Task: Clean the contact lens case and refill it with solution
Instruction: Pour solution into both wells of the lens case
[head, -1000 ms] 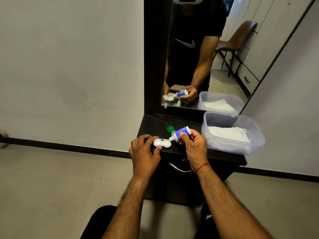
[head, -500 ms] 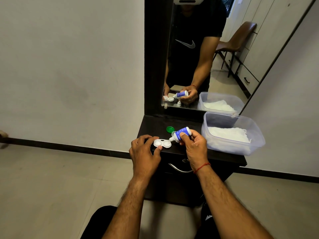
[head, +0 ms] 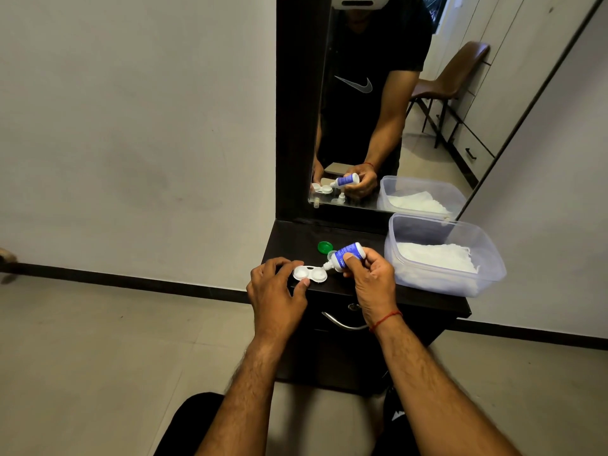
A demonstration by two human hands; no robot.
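The left hand (head: 274, 292) is pinching the white contact lens case (head: 310, 273) at its left well, with the thumb on the near edge and the fingers curled over the far edge, and is keeping it on the front part of the dark dresser top (head: 332, 236). Both wells of the case are lying open. The right hand (head: 370, 279) is gripping a small blue and white solution bottle (head: 345, 256) between thumb and fingers and is tilting it, so that the white nozzle is pointing toward 8 o'clock and is touching or almost touching the right well; which one I cannot tell. A green cap (head: 325, 247) is lying on the top at 1 o'clock from the case. At 3 o'clock from the bottle a clear plastic container (head: 487, 255) with white tissue (head: 434, 258) inside is standing. A red thread (head: 385, 320) is sitting around the right wrist.
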